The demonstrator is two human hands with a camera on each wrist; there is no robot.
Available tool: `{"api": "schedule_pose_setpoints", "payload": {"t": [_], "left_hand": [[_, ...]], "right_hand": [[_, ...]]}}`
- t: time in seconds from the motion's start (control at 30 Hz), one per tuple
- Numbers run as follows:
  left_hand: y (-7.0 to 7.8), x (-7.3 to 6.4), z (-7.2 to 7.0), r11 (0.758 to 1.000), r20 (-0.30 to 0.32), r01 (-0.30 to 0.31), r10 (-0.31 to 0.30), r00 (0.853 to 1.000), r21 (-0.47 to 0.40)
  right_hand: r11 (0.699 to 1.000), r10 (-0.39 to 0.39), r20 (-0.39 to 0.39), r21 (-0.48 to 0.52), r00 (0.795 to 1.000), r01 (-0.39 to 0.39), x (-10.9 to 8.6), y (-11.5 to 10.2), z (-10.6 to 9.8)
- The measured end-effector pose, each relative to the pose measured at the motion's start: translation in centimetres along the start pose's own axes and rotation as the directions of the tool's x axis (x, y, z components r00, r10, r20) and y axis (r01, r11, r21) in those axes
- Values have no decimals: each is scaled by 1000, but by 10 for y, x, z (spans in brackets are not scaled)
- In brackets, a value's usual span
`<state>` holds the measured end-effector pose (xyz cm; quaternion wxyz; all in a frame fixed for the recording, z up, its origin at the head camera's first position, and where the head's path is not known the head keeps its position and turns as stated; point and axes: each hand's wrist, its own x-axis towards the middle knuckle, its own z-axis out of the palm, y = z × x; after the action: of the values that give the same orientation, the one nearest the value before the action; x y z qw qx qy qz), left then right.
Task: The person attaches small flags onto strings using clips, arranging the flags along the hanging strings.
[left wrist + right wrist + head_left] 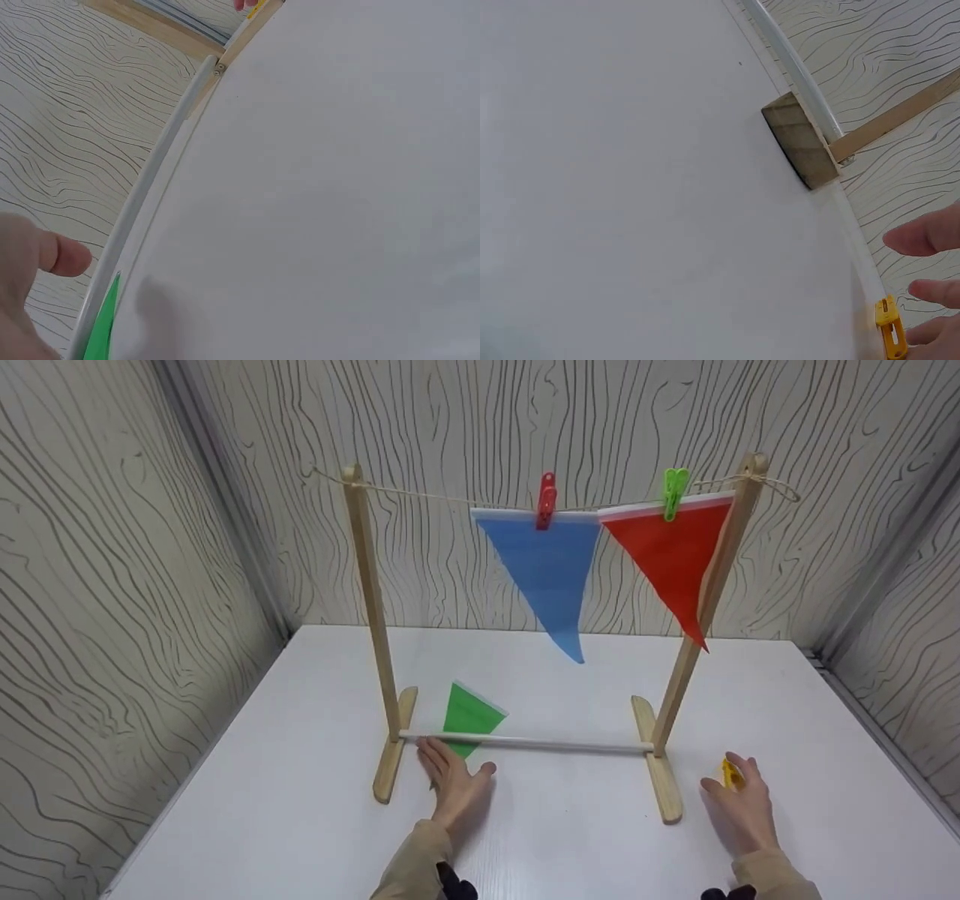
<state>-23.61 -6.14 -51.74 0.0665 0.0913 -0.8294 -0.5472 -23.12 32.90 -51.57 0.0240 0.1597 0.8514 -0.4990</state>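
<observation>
A green pennant (472,712) with a white top edge lies on the table, partly behind the stand's white crossbar (562,744). My left hand (454,780) is at the bar's left end, thumb spread away and fingers reaching toward the pennant. In the left wrist view the thumb (71,256) grips nothing. On the right, my right hand (742,802) is around a yellow clothespin (730,774), thumb and fingers apart. The right wrist view has the yellow clothespin (890,328) right at the lower fingers, while the thumb (926,232) stays off it.
Two wooden posts (369,600) on flat feet (664,787) carry a string (427,496). From it hang a blue pennant (547,570) with a red clothespin (547,501) and a red pennant (675,559) with a green clothespin (675,495). Wood-patterned walls (112,585) enclose the white table (300,810).
</observation>
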Motion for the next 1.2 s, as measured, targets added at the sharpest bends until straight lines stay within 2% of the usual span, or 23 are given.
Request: {"api": "schedule_pose_setpoints", "payload": {"t": [0.2, 0.37, 0.47, 0.57, 0.67, 0.77, 0.93, 1.07, 1.2], "left_hand": [[1, -3, -9, 995, 102, 6, -16, 995, 97], [0, -6, -19, 976, 202, -22, -23, 979, 215], [-3, -9, -24, 964, 256, -55, -14, 967, 262], [-4, -11, -28, 948, 289, -86, -7, 957, 307], [-5, -11, -29, 930, 308, -108, -5, 951, 350], [-5, -11, -30, 914, 327, -129, -4, 945, 385], [-6, -11, -32, 891, 344, -175, 23, 939, 418], [-7, -10, -33, 871, 325, -229, 85, 942, 435], [-5, -9, -34, 821, 276, -289, 168, 946, 493]], "right_hand": [[998, -29, 50, -52, 998, 32, 3, 1, -2], [997, -28, 55, -77, 998, 32, 2, 1, -6], [996, -26, 10, -89, 1000, 26, -2, 0, -7], [995, -28, -97, -100, 995, 18, -6, 0, -6], [994, -5, -188, -108, 982, -15, -8, 2, -4], [993, 32, -213, -102, 977, -55, -7, 5, -4], [990, 46, -183, -120, 982, -68, -3, 8, -9], [977, 25, -127, -209, 992, -51, -3, 9, -16], [960, 11, -90, -277, 996, -36, -3, 8, -19]]}}
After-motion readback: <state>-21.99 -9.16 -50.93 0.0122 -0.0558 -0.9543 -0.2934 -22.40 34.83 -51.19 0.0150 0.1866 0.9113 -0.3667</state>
